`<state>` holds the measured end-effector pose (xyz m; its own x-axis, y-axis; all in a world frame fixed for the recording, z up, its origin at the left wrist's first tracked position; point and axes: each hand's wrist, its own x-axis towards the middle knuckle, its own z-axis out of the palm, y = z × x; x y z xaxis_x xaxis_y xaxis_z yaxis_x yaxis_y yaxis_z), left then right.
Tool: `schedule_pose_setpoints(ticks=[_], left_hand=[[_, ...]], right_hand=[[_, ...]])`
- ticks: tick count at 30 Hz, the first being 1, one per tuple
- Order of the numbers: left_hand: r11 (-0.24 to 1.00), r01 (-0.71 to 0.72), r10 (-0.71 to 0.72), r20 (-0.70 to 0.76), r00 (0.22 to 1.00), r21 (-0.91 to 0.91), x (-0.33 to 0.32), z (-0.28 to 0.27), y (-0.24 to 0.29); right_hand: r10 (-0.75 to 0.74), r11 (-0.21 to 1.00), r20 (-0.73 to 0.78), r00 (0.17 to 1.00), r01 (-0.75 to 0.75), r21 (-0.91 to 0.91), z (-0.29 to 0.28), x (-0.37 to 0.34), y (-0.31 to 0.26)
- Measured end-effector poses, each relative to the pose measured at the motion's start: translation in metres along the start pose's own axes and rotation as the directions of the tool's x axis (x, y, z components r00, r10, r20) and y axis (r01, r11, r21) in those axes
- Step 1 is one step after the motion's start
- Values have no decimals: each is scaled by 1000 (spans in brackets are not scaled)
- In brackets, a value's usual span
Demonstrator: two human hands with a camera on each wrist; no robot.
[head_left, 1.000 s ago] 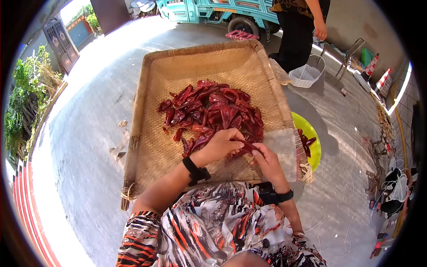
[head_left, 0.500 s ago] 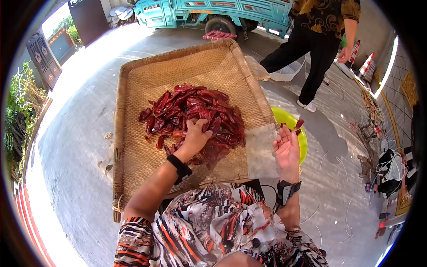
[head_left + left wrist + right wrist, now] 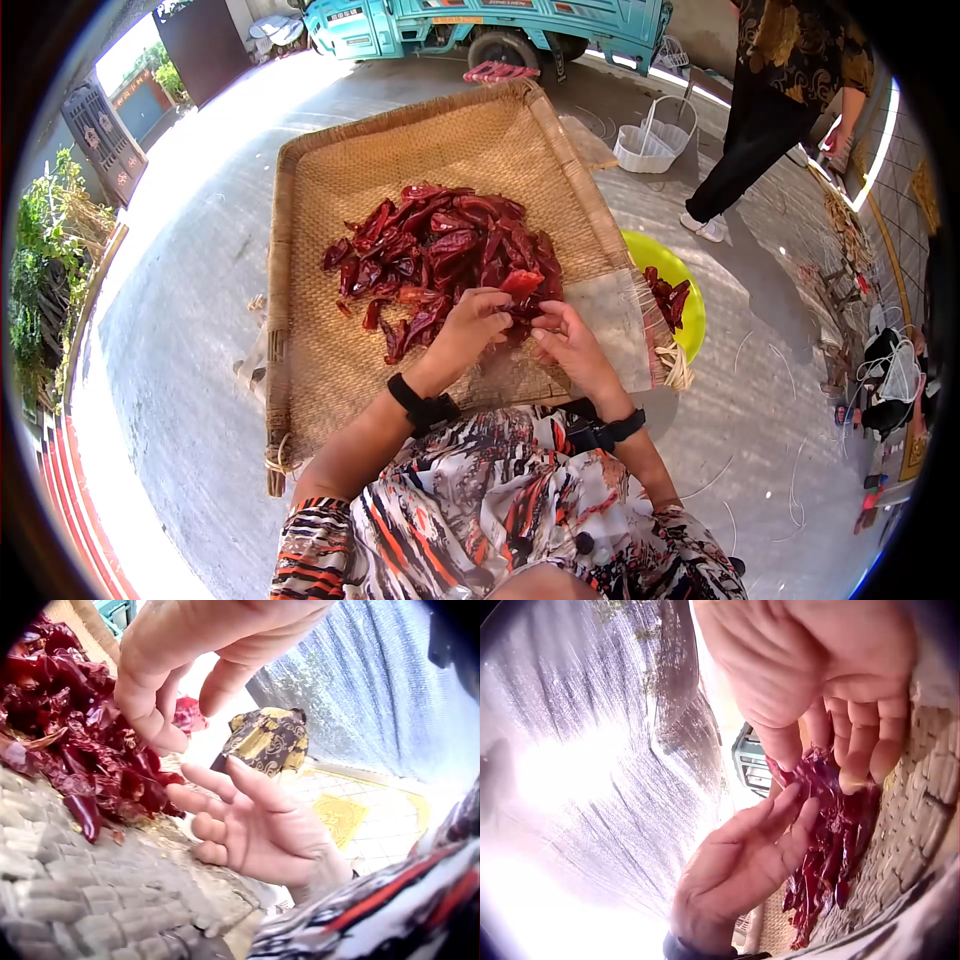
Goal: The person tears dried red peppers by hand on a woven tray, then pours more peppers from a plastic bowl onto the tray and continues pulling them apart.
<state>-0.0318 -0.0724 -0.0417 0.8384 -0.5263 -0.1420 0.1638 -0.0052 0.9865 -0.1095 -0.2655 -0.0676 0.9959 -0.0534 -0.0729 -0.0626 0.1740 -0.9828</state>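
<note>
In the head view my left hand (image 3: 468, 332) pinches a bright red pepper piece (image 3: 521, 284) over the near side of a heap of dark red peppers (image 3: 450, 245). My right hand (image 3: 580, 352) is just to its right, fingers loosely bent towards the piece. The left wrist view shows my left hand (image 3: 202, 664) with curled fingers and the red piece (image 3: 190, 715) behind them; my right hand (image 3: 266, 829) faces it, palm showing, nothing seen in its grip. In the right wrist view my right hand (image 3: 817, 671) is above my left hand (image 3: 742, 862).
The heap lies in a woven tray (image 3: 310, 200) with a pale patch (image 3: 605, 315) at its right. A yellow-green basin (image 3: 690, 335) holding peppers stands beside it. Beyond are a white basket (image 3: 645, 150), a turquoise vehicle (image 3: 400, 28) and a person (image 3: 765, 130) at the right.
My right hand has come back from beside the basin to my left hand. The left hand has lifted from the heap with a piece. The other person has moved right.
</note>
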Motion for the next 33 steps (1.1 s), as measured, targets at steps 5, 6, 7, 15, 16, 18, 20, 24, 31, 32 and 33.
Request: schedule_pose_setpoints(ticks=[5,6,7,15,16,18,20,24,31,32,33], left_hand=[[994,90,-101,215,971,62,-16,10,11],[970,-24,-38,248,968,243,-16,10,11],[901,-140,17,290,957,410,-16,9,11],[723,-118,-54,225,973,681,-19,-3,9],[686,-142,-4,200,980,713,-18,-6,9],[603,-184,101,155,983,776,-13,-14,4],[510,-223,184,149,972,831,-7,-15,-6],[432,-108,148,48,988,895,-1,15,-3],[392,-200,239,110,965,898,8,23,-13],[414,-205,236,113,965,887,7,24,-13],[435,-210,234,115,965,876,5,24,-13]], right_hand=[[29,997,-4,1000,-29,76,-1,4,10],[18,997,4,1000,-18,75,-3,6,15],[7,997,14,1000,-8,74,-5,6,20],[76,976,3,997,-73,-204,-15,-2,-13],[51,986,-48,998,-58,-158,-18,-2,-21],[-22,1000,-163,986,20,-16,-31,0,-26],[-101,974,-301,948,156,164,-55,3,-26],[53,764,-377,925,206,612,-81,-2,-37],[-86,985,-153,984,60,-162,-35,3,-11],[-105,969,-87,991,83,-232,-24,1,-10],[-121,948,-19,992,110,-299,-18,-1,-9]])
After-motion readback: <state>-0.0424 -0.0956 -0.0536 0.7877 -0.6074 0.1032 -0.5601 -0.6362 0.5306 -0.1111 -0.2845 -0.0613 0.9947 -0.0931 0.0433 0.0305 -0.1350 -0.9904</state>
